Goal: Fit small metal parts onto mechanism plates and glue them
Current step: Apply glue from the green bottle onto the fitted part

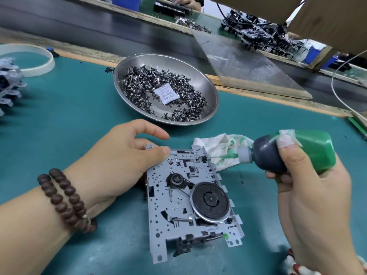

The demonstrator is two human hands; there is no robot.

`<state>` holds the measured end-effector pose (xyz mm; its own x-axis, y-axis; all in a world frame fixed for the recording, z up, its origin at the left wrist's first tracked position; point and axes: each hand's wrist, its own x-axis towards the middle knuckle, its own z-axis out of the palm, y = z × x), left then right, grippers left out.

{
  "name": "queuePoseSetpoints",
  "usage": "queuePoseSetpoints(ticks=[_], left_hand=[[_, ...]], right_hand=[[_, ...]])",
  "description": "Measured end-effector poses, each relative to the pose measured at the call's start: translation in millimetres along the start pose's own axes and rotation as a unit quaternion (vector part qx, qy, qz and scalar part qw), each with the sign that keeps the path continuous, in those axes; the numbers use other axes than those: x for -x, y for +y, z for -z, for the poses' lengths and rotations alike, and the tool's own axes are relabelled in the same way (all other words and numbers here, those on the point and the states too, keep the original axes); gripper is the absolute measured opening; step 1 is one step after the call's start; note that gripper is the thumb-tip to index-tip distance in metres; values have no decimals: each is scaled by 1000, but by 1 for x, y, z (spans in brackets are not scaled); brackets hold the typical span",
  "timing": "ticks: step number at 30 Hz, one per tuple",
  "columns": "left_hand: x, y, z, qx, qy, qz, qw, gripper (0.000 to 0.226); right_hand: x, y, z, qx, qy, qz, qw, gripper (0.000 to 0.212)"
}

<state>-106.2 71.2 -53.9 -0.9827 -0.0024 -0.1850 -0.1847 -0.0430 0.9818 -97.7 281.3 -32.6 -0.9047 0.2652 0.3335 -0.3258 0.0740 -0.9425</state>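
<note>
Plate (190, 203) between hands, left (127, 155) pinching corner, right (309, 185) gripping bottle (294, 151)

A white packet (166, 94) in the metal dish (208, 80) reads "DESICCANT".

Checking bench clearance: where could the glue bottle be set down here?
Bare mat lies left of the steel dish, and between mechanism plate and left edge. Crowded around the stained rag by the glue bottle.
</note>
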Motion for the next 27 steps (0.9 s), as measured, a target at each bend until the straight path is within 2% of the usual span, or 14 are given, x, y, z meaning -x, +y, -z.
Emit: queuePoseSetpoints(ticks=[6, 8, 12, 15, 20, 24, 27], left_hand=[[0, 0, 0, -1, 1, -5, 1000, 13], [0, 0, 0, -6, 3, -8, 1000, 13], [-1, -1, -1, -11, 7, -13, 1000, 13], [0, -2, 0, -16, 10, -20, 1000, 13], [-1, -2, -1, -22, 12, -25, 999, 13], [-1, -1, -2, -22, 12, -26, 999, 13], [0, -1, -2, -26, 12, -29, 999, 13]], right_hand=[[0, -5, -2, -123, 9, -77, 989, 5], [1, -7, -5, -147, -6, -102, 984, 14], [7, -8, -11, -147, -54, -104, 982, 17], [11, -7, -15, -149, -96, -98, 979, 6], [14, -4, -17, -133, -129, -103, 977, 12], [17, -7, -25, -124, -149, -85, 977, 27], [16, -3, -22, -117, -144, -89, 979, 14]])
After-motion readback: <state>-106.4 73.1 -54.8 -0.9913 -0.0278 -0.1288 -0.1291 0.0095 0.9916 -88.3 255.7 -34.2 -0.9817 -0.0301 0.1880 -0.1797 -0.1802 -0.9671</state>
